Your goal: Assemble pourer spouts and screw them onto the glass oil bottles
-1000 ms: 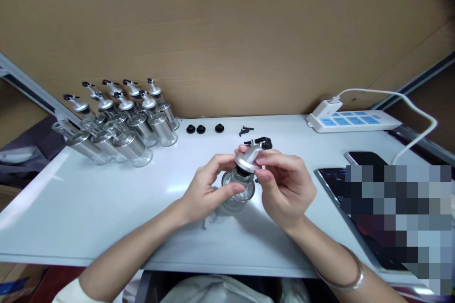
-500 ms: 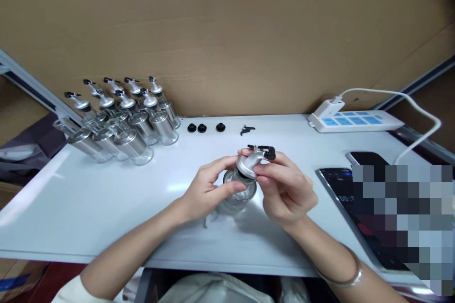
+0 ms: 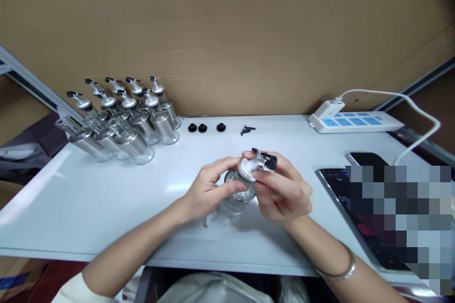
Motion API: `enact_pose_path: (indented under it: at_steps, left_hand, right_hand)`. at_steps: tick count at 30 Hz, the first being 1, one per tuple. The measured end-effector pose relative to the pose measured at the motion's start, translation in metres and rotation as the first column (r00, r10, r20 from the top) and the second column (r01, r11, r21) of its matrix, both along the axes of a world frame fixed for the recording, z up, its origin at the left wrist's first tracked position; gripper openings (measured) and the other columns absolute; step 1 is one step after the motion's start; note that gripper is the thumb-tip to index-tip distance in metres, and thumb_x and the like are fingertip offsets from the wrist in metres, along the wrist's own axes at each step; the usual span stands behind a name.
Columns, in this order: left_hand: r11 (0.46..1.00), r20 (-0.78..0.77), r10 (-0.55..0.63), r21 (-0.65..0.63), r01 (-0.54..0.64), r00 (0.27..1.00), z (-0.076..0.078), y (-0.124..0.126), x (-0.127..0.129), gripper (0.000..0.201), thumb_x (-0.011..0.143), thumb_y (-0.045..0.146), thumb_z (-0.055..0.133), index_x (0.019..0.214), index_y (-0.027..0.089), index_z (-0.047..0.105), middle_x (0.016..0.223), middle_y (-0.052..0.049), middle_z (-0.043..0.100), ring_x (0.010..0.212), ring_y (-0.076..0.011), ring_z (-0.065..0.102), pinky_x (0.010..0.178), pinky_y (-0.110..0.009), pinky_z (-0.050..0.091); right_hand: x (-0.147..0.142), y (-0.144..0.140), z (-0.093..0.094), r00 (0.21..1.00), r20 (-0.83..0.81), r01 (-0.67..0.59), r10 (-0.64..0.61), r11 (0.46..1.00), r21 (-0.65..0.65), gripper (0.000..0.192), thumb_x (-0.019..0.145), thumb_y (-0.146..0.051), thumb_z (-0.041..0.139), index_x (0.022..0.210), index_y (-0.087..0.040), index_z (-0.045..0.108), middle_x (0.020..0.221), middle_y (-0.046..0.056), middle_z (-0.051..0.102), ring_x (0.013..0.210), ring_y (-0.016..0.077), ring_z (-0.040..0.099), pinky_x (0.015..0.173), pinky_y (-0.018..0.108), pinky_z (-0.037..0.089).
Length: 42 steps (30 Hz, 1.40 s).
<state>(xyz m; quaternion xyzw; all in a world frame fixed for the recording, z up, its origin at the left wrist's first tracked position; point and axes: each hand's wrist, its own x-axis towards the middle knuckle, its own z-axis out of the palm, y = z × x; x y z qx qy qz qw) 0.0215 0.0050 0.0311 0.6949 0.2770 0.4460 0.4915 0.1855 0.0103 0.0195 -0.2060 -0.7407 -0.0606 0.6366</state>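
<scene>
the left hand (image 3: 208,189) grips a clear glass bottle (image 3: 239,195) at mid-table (image 3: 106,208), fingers wrapped around its body; the bottle looks empty. the right hand (image 3: 284,189) has its fingers pinched on the silver cap (image 3: 249,169) with a black spout, seated on the bottle's neck. far left stands a cluster of capped bottles (image 3: 124,118), contents unclear. three black plugs (image 3: 202,128) lie behind

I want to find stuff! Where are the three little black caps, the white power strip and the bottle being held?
black caps (image 3: 202,128), head view, middle cap's top
power strip (image 3: 355,121), head view, blue-socket face
bottle (image 3: 237,194), head view, glass body
</scene>
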Motion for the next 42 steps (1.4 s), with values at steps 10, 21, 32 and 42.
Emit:
enact_pose_path:
  at_steps: [10,21,32,42]
  left_hand:
    - [1.0,0.013,0.001,0.029,-0.002,1.0,0.0,0.001,0.0,0.037,0.083,0.048,0.061,0.109,0.022,0.068,0.097,-0.006,0.067,0.089,-0.0202,0.061,0.085,-0.031,0.048]
    - [0.999,0.002,-0.039,0.034,0.039,0.999,0.004,0.0,0.001,0.036,0.086,0.045,0.059,0.108,0.018,0.068,0.102,-0.008,0.068,0.096,-0.0219,0.061,0.086,-0.032,0.046]
    - [0.998,-0.013,-0.031,0.055,0.032,0.999,0.004,0.001,0.0,0.033,0.088,0.043,0.058,0.108,0.019,0.068,0.094,-0.006,0.067,0.086,-0.0182,0.06,0.081,-0.029,0.047]
    - [0.997,0.008,-0.039,0.066,0.038,0.999,0.001,0.002,0.001,0.031,0.086,0.043,0.061,0.102,0.017,0.068,0.097,-0.008,0.068,0.09,-0.0198,0.062,0.078,-0.028,0.047]
  right_hand:
    - [-0.002,0.0,0.007,0.999,0.031,0.029,-0.032,0.997,0.073,0.018,0.082,-0.016,0.052,0.092,-0.027,0.061,0.098,0.009,0.07,0.086,0.0225,0.069,0.06,0.035,0.06]
    - [-0.002,0.001,0.008,0.995,0.099,-0.012,0.002,0.995,0.099,0.024,0.083,-0.01,0.047,0.099,-0.016,0.064,0.097,0.011,0.061,0.087,0.0211,0.064,0.066,0.036,0.057]
    - [-0.008,0.002,0.007,0.998,0.062,0.005,-0.013,0.992,0.127,0.029,0.08,-0.015,0.046,0.103,-0.018,0.063,0.091,0.008,0.056,0.081,0.0207,0.062,0.06,0.035,0.055]
    - [-0.014,0.002,0.004,0.999,0.042,0.01,-0.015,0.991,0.131,0.024,0.083,-0.023,0.045,0.099,-0.017,0.062,0.093,0.009,0.055,0.083,0.0217,0.059,0.062,0.036,0.055]
